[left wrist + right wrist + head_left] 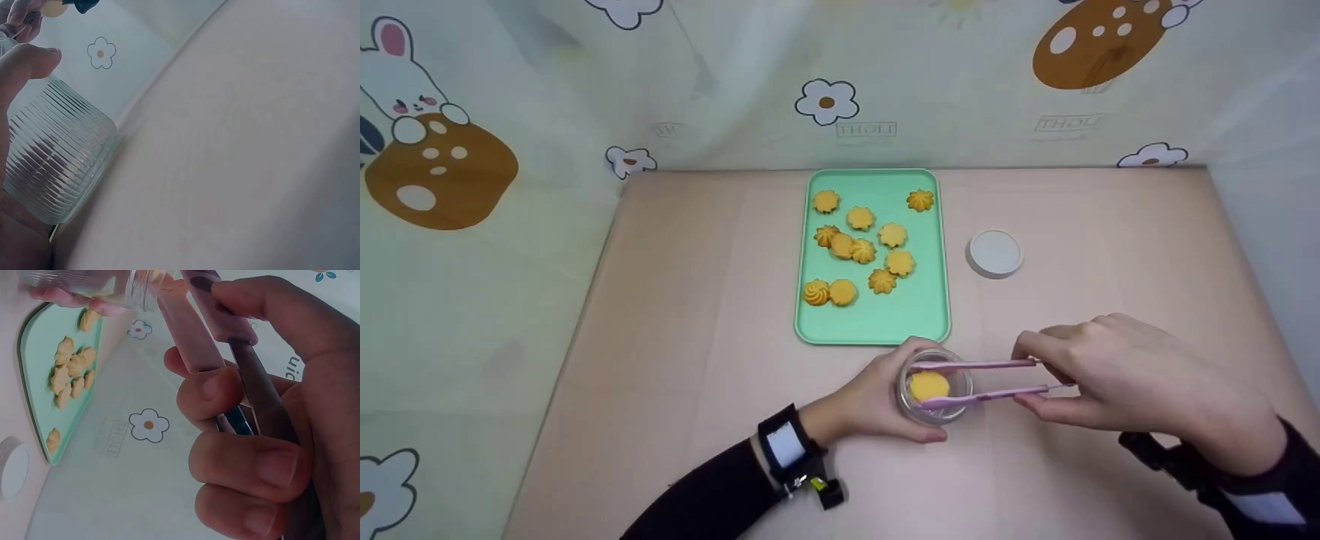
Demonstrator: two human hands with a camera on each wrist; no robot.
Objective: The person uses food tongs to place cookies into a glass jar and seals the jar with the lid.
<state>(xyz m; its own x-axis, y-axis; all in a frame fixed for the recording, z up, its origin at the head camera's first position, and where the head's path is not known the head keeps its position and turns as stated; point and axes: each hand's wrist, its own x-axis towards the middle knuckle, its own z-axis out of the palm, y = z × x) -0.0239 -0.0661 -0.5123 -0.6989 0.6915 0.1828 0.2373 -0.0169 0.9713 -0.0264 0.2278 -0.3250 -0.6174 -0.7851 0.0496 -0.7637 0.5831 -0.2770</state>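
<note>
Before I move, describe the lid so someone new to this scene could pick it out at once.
On the table, find the green tray. Just right of it in the head view, level with its middle, lies the lid. It is white and round, unlike the rectangular green tray or the clear jar held in the left hand.

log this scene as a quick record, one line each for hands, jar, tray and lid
left hand: grips the glass jar
right hand: holds pink tongs, tips at the jar's mouth
jar: uncovered, one cookie showing; whether the tongs grip it is unclear
green tray: beyond the jar, eleven cookies on it
white lid: right of the tray
</note>
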